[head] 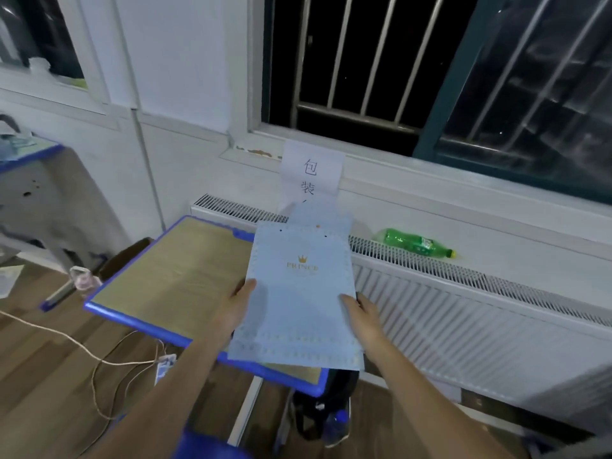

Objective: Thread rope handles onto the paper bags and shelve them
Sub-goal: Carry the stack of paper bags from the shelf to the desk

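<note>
- Head view: you hold a flat, folded pale-blue paper bag between both hands, out over the right end of the blue-edged desk and toward the white radiator under the window.
- Your left hand grips the bag's left edge about mid-height, thumb lying on the printed face, the other fingers hidden behind the paper.
- Your right hand pinches the right edge a little lower, thumb on top; its remaining fingers are also out of sight behind the bag.
- The bag looks light and thin, likely a stiff-ish card paper that holds flat but creases easily; the surface seems smooth, so it may slide in a loose pinch.
- Judging by that, keep your hold on the side edges or the folded bottom band, not the middle of the panel, where pressure would dent it.
- Small dark holes show near the top of the bag; no rope handle is visible through them.
- A tan cord lies on the wooden floor to your left, well apart from both hands.
- A green plastic bottle lies on its side on the radiator top, well clear of the bag.
</note>
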A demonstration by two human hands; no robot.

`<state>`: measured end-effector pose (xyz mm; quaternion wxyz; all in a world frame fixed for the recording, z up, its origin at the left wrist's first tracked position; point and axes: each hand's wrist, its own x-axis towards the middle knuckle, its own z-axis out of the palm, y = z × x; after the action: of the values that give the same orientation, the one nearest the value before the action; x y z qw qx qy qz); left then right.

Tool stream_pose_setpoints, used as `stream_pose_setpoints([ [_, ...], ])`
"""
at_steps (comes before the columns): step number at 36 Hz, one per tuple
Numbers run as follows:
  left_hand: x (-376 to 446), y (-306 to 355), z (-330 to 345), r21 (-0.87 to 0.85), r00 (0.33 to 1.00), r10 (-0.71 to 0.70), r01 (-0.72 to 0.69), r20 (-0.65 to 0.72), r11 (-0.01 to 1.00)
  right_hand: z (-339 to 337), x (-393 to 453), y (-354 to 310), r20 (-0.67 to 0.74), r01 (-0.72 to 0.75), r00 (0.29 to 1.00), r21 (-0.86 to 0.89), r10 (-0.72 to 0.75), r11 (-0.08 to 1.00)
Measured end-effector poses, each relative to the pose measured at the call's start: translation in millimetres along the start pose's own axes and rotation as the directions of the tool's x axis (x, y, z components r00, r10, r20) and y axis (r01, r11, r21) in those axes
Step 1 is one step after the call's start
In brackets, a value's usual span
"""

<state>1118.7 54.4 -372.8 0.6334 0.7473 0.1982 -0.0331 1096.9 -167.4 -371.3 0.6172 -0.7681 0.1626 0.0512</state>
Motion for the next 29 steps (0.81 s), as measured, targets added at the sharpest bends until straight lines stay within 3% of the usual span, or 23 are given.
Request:
stream_pose_setpoints([
  [9,65,18,40,0.058,0.994,0.026,-0.02,-0.108,0.998,-5,86,-2,0.103,-0.022,0.994,-0.013,0.023,1.0],
  [18,99,32,42,0.075,0.999,-0.004,0.006,-0.032,0.997,-1,134,-17,0.162,-0.04,0.986,0.046,0.032,0.998],
  [29,126,52,54,0.012,0.995,0.037,-0.037,-0.09,0.999,0,172,-34,0.162,-0.006,0.987,0.103,-0.011,0.995],
])
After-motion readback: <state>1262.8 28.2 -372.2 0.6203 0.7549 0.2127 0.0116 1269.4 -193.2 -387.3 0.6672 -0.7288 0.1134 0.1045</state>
